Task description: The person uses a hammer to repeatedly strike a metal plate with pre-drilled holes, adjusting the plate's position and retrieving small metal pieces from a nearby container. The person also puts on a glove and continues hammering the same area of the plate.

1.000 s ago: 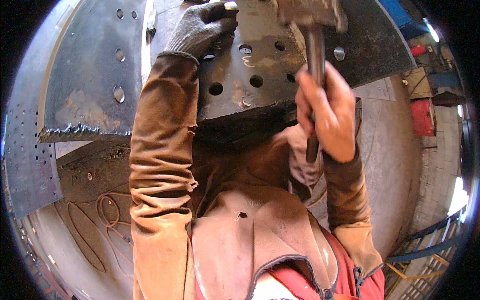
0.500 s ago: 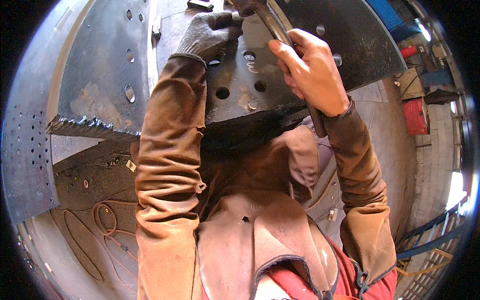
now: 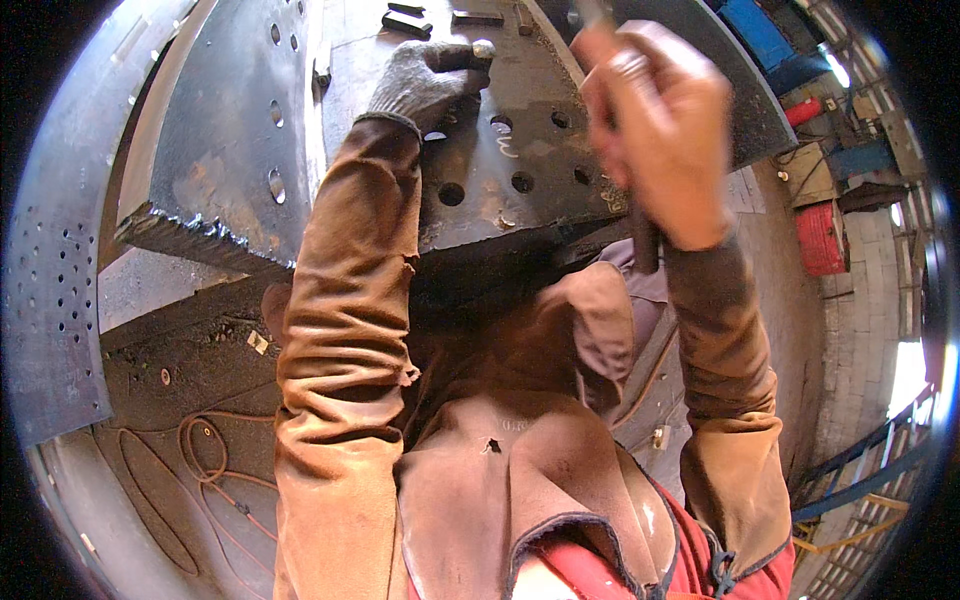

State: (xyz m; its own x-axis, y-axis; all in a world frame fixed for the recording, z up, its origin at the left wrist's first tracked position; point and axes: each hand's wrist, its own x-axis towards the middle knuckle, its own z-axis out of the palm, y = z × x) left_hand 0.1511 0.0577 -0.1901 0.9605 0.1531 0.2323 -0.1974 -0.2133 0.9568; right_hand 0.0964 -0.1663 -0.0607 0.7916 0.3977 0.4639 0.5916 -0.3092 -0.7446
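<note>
My left hand [image 3: 430,80], in a grey knit glove, is closed around a short metal pin [image 3: 483,48] whose bright rounded top shows above the fingers. It rests over a dark steel plate [image 3: 470,215] with several round holes and chalk marks. My bare right hand [image 3: 660,130] is wrapped round a hammer [image 3: 645,245], raised to the right of the pin and smeared by motion. The hammer's handle end sticks out below my fist; its head is blurred or beyond the upper edge. The pin's lower end is hidden by my glove.
Small dark metal bars [image 3: 408,20] lie on the far part of the plate. An upright steel plate with holes [image 3: 215,150] stands left, its near edge rough. A hose [image 3: 205,450] coils on the floor at lower left. Red and blue objects stand at far right.
The hammer has gone from close to the pin up and to the right, with my right hand lifting it. My left hand still grips the pin; the view has shifted slightly.
</note>
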